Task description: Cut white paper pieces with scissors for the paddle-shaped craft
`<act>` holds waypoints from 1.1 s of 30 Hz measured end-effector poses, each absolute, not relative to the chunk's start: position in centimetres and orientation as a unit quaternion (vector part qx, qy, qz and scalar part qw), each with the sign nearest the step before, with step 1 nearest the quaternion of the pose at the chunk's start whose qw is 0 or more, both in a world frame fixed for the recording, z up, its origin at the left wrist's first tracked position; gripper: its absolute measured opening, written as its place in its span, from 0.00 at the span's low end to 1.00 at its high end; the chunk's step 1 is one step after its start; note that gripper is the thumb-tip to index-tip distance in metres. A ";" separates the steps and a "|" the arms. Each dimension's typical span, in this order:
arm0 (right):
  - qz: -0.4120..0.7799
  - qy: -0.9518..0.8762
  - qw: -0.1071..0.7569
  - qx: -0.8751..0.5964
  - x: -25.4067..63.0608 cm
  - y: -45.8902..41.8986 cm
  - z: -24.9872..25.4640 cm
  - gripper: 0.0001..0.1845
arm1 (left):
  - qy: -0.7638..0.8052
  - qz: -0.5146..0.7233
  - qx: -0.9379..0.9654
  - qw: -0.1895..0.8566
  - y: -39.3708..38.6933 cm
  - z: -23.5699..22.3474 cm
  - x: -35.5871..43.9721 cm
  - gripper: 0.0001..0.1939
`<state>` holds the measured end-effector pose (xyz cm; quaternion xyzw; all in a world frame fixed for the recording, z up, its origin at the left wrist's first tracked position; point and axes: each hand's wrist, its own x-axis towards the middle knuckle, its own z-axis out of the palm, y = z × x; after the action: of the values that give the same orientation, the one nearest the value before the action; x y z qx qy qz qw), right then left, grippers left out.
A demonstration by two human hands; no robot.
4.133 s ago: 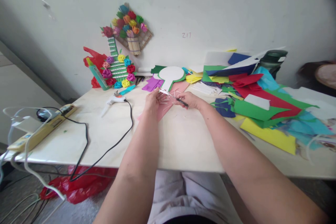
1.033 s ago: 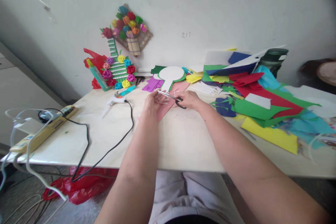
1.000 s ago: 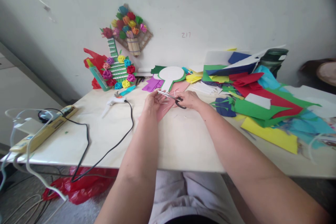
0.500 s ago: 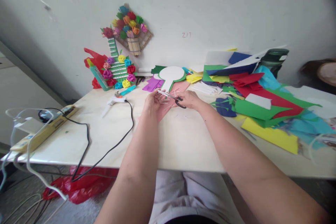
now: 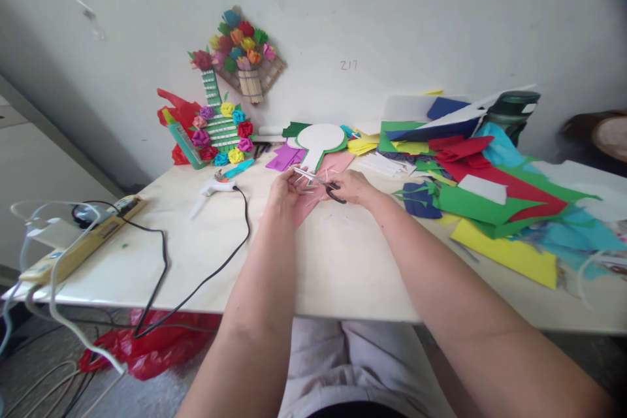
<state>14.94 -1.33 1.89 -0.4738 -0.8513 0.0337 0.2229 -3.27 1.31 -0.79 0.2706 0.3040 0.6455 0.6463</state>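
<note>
My right hand (image 5: 353, 187) is closed around the black handles of a pair of scissors (image 5: 336, 193), whose blades point left. Between the fingers of my left hand (image 5: 287, 189) is a thin white paper strip (image 5: 302, 172), close to the scissor blades. Whether the blades touch the strip is too small to tell. Under both hands lies a pink paper sheet (image 5: 304, 209) with several small white pieces on it. Just beyond stands a white, round-topped cutout with a green border (image 5: 321, 137), its narrow stem reaching down toward my fingers.
To the left are a white glue gun (image 5: 218, 187) with a black cord and a yellow power strip (image 5: 83, 241). A flower-decorated craft (image 5: 220, 130) and a glue bottle (image 5: 183, 138) stand behind. White strips (image 5: 385, 164) and heaped coloured sheets (image 5: 494, 202) lie on the right.
Both hands and the scissors stay almost in place; the right hand's finger position at the handles shifts very slightly. Nothing else has visibly moved.
</note>
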 end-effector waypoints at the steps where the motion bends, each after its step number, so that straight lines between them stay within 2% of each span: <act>1: 0.034 -0.849 0.221 -0.478 14.9 -1.3 1.8 0.15 | 0.304 0.645 0.270 0.647 1.4 -0.9 -3.3 0.06; 9: 0.027 -0.835 0.200 -0.513 14.9 -1.4 1.7 0.17 | 0.322 0.635 0.258 0.654 1.5 -0.8 -2.8 0.07; 14: 0.033 -0.832 0.203 -0.515 14.8 -1.4 1.7 0.18 | 0.330 0.631 0.254 0.654 1.3 -0.6 -2.7 0.05; 28: 0.029 -0.837 0.217 -0.502 14.8 -1.1 1.6 0.15 | 0.323 0.631 0.247 0.661 1.3 -0.6 -2.7 0.06; 33: 0.041 -0.837 0.220 -0.499 14.8 -1.2 1.7 0.17 | 0.327 0.634 0.239 0.659 1.6 -0.8 -2.8 0.07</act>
<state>14.77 -1.18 1.67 -0.4994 -0.8370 0.0413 0.2200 -2.83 1.63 -0.82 0.2395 0.3268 0.6337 0.6589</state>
